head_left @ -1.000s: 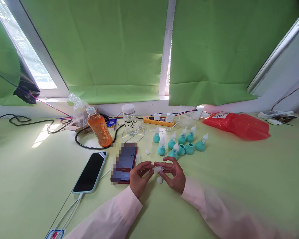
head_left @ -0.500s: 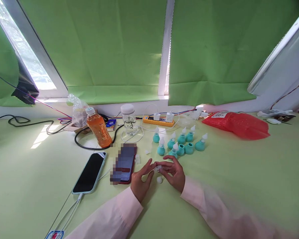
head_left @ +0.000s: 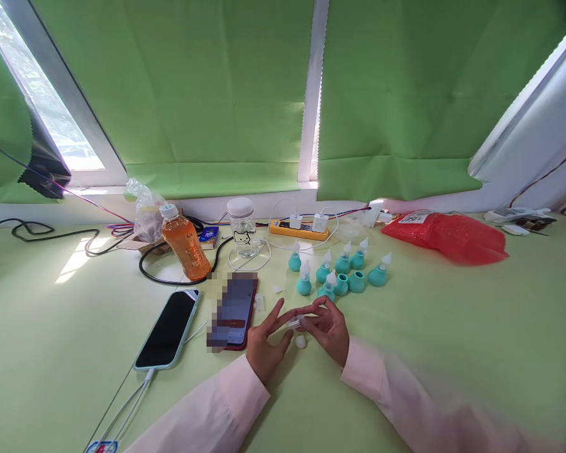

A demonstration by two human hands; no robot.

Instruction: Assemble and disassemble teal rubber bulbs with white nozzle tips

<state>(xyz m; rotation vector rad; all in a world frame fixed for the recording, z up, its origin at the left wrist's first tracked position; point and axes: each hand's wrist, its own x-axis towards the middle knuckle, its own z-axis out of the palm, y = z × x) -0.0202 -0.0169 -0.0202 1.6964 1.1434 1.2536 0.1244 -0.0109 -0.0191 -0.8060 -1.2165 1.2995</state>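
My right hand (head_left: 327, 330) pinches a small clear plastic tube-like piece (head_left: 294, 322) between thumb and fingers, its end pointing left. My left hand (head_left: 268, 343) is beside it with thumb and fingers spread; its fingertips come close to the piece and to my right fingers, and I cannot tell whether they touch it. Just below the hands lies a small round white part (head_left: 300, 341). Beyond them stand several turquoise squeeze bulbs with translucent nozzles, among them one at the right (head_left: 377, 275). Two bulbs, including an open-necked bulb (head_left: 356, 282), have no nozzle.
To the left lie a phone with a dark screen (head_left: 168, 330) and a red-cased phone (head_left: 238, 314). Behind are an orange drink bottle (head_left: 186, 245), a clear jar (head_left: 243, 233), a yellow power strip (head_left: 298, 231) and cables. A red plastic bag (head_left: 448, 238) lies at the right.
The clear piece has turned in my right fingers and now shows lengthwise. My left thumb and fingers have parted a little from it. The view has shifted slightly.
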